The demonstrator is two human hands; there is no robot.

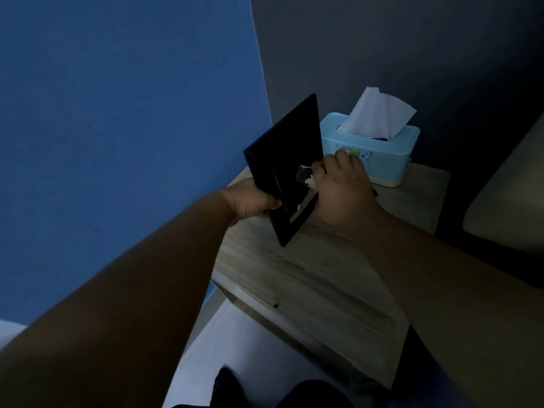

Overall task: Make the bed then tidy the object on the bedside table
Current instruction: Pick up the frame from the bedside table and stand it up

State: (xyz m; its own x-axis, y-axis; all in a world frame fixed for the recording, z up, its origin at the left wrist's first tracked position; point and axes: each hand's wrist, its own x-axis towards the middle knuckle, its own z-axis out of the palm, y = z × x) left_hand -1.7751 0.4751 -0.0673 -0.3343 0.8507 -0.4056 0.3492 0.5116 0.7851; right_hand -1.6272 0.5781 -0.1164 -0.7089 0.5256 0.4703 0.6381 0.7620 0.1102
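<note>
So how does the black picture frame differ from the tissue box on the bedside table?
The picture frame is black, flat and thin; the tissue box is light blue and blocky. The picture frame is held tilted above the bedside table by the left hand and right hand; the tissue box rests on it untouched, a white tissue sticking up. Both are rectangular.

The bedside table (309, 278) has a pale wood-grain top, matt and a little streaky. The picture frame (288, 151) shows a black back, matt and smooth, with torn pale patches where the coating has come off. The tissue box (379, 154) looks like smooth light-blue plastic with a slight sheen. The tissue (379, 116) is soft white paper, creased.
</note>
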